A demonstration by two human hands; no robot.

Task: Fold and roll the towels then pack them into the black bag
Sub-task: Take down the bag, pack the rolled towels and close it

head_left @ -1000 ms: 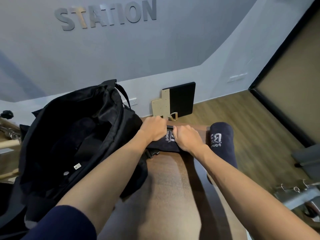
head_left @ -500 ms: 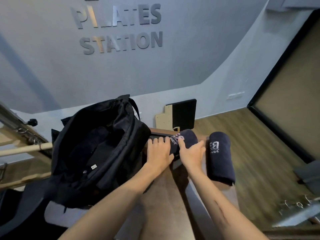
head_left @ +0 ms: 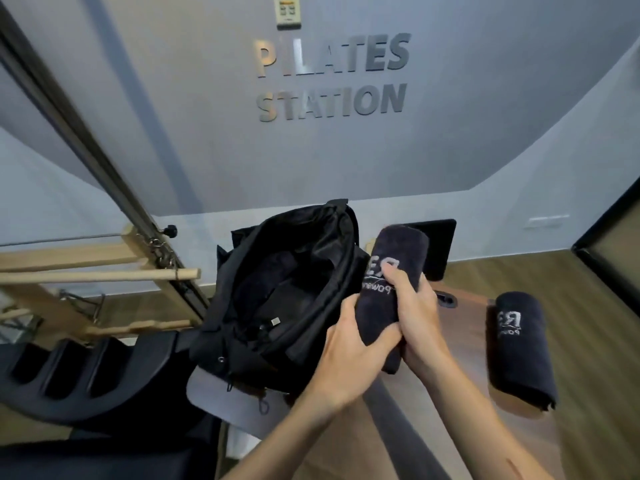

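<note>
Your left hand (head_left: 349, 355) and right hand (head_left: 417, 317) are both bare: no gloves, rings or watch show. Behind each hand your forearm runs uncovered to the bottom edge, with no sleeve in view. A thin, long mark lies along your right forearm, well back from the wrist.

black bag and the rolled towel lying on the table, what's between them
In the head view, the second rolled towel, gripped by the left hand and right hand, sits between the black bag and the lying towel.
</note>
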